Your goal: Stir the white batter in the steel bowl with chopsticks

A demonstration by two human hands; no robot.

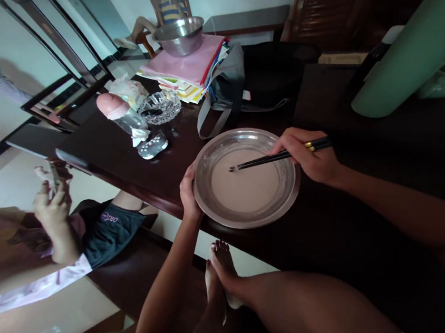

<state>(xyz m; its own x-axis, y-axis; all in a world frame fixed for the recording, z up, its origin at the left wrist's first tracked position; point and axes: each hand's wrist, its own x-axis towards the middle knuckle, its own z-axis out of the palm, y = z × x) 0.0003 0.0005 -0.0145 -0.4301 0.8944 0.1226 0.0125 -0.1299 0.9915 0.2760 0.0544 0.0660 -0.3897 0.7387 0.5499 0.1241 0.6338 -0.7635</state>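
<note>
A round steel plate [285,194] sits on the dark wooden table [370,214], filled with a pale, smooth batter [244,188]. My left hand [188,191] grips the plate's left rim with curled fingers. My right hand [309,156] is closed on a pair of black chopsticks [273,157], whose tips rest in the batter near the plate's middle.
Behind the plate lie a grey bag [224,89], a stack of books with a pink folder [192,66], a steel bowl [179,35], a glass ashtray [159,107], a bottle [119,113] and a remote [152,146]. Another person's hand [54,205] holds a phone at left. A green roll [413,51] lies right.
</note>
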